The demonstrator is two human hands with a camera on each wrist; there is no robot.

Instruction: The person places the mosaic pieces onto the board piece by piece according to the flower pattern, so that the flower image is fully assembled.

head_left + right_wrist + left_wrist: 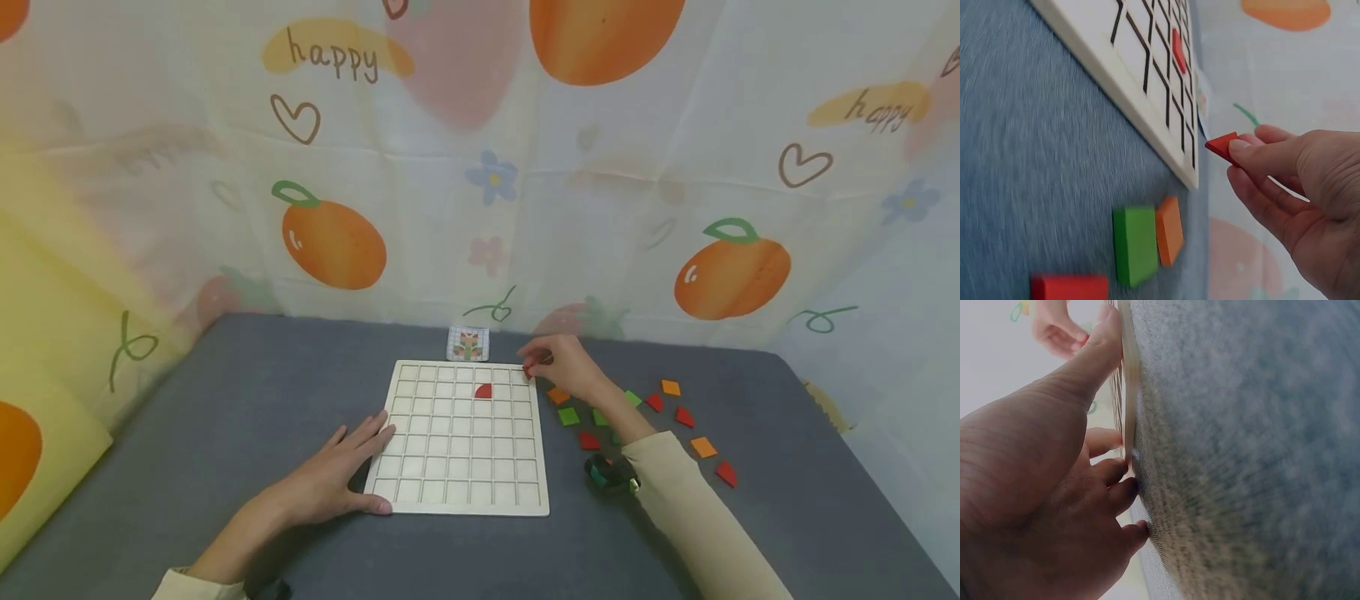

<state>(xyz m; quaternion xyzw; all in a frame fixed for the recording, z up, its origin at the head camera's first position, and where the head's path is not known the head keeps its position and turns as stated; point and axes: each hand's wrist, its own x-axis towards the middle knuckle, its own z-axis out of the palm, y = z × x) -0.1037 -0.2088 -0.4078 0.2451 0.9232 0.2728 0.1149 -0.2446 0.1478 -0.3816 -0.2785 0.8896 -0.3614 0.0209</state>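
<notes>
A white grid board (442, 450) lies on the grey cloth, one red quarter-round tile (483, 391) set in a square of its second row. My left hand (341, 468) rests at the board's left side, fingers spread along the edge and thumb by the near corner. Over the board's far right corner, my right hand (564, 365) pinches a red tile (1222, 145) between thumb and fingertips. In the right wrist view that tile shows a pointed corner, and the fingers cover the rest of it.
Green tiles (568, 416), orange tiles (703, 447) and red tiles (726, 474) lie scattered right of the board, some under the right forearm. Behind the board is a small pattern card (468, 343). A printed curtain (427, 225) hangs at the table's back.
</notes>
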